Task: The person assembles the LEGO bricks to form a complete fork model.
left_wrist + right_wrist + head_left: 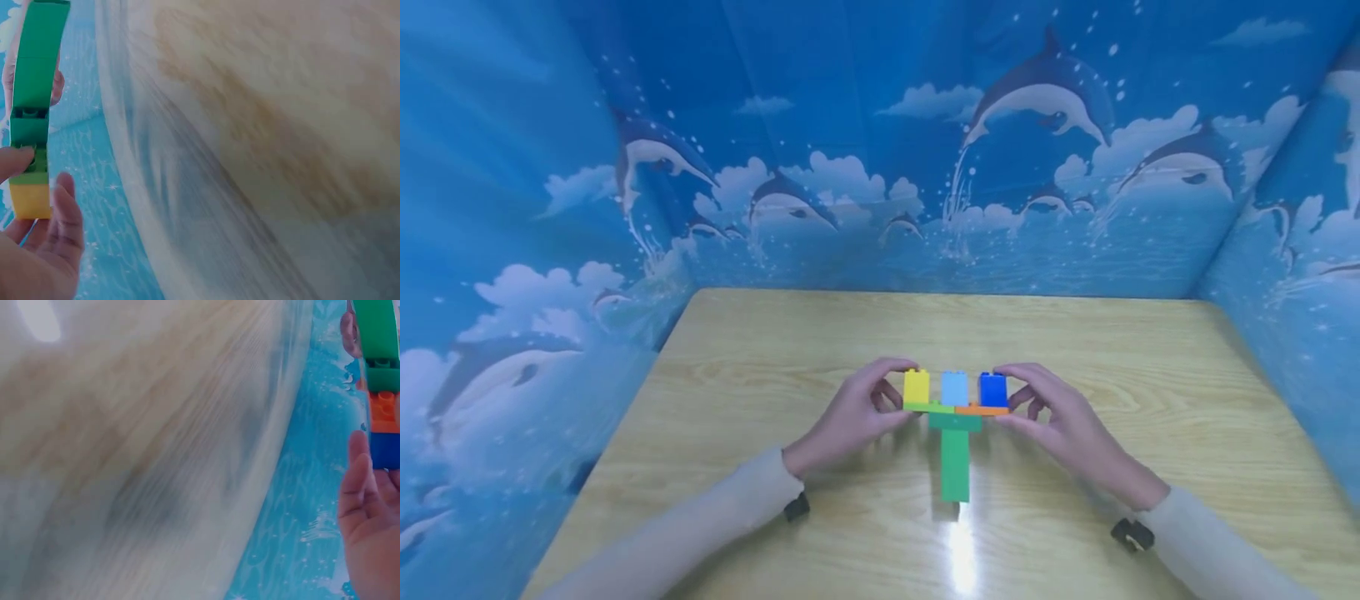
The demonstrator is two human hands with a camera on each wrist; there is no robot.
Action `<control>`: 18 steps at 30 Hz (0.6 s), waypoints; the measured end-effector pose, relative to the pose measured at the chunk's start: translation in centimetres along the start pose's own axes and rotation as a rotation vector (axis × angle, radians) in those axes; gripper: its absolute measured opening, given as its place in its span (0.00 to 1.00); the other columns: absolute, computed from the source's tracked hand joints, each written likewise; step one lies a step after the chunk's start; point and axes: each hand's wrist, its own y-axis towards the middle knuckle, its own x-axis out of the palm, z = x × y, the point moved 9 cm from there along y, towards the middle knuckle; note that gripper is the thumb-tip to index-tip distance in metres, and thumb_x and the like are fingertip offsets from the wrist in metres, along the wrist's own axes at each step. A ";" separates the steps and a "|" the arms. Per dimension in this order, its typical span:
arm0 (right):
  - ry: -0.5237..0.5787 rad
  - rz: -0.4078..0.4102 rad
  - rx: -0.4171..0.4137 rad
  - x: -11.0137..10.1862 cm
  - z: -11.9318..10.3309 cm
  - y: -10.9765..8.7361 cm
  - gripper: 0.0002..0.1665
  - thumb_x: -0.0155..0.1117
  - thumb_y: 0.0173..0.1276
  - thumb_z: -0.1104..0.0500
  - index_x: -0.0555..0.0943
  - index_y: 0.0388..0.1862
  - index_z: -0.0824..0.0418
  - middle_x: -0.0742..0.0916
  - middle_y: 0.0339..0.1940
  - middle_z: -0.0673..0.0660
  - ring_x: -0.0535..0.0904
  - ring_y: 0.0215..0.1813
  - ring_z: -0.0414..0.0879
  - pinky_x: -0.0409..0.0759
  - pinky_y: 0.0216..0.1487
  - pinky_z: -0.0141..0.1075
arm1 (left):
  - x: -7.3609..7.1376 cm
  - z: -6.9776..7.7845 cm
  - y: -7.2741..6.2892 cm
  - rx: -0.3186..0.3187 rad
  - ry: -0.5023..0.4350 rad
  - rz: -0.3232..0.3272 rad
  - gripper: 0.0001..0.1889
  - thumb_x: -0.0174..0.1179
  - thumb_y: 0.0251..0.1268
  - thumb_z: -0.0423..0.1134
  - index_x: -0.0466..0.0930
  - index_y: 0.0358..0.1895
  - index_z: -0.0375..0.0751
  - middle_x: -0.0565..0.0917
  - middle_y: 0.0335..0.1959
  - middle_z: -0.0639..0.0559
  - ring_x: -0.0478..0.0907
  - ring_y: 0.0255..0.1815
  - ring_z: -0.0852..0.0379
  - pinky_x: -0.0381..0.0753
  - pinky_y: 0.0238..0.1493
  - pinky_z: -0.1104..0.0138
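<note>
A T-shaped build of toy bricks is between the two hands in the head view. Its stem is a green column (955, 465) under a darker green brick (955, 422). Across the top lie a lime plate (929, 407) and an orange plate (982, 410). On these stand a yellow brick (916, 387), a light blue brick (954, 388) and a dark blue brick (993, 390). The left hand (867, 405) pinches the yellow end, thumb under the lime plate in the left wrist view. The right hand (1060, 417) grips the dark blue end, thumb near the orange plate.
A wood-grain table (760, 350) lies beneath the hands, with a bright light reflection near its front. Blue dolphin-print curtains (865, 150) stand along its back and sides. Each wrist bears a small black device (1132, 533).
</note>
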 end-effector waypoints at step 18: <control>-0.002 -0.264 0.323 3.6 6.1 0.4 0.39 0.80 0.72 0.50 0.78 0.76 0.63 0.80 0.30 0.51 0.73 0.29 0.46 0.73 0.29 0.34 | 1.1 -5.7 1.7 -0.304 0.164 -0.089 0.30 0.84 0.58 0.35 0.85 0.64 0.46 0.85 0.49 0.57 0.77 0.43 0.54 0.80 0.44 0.62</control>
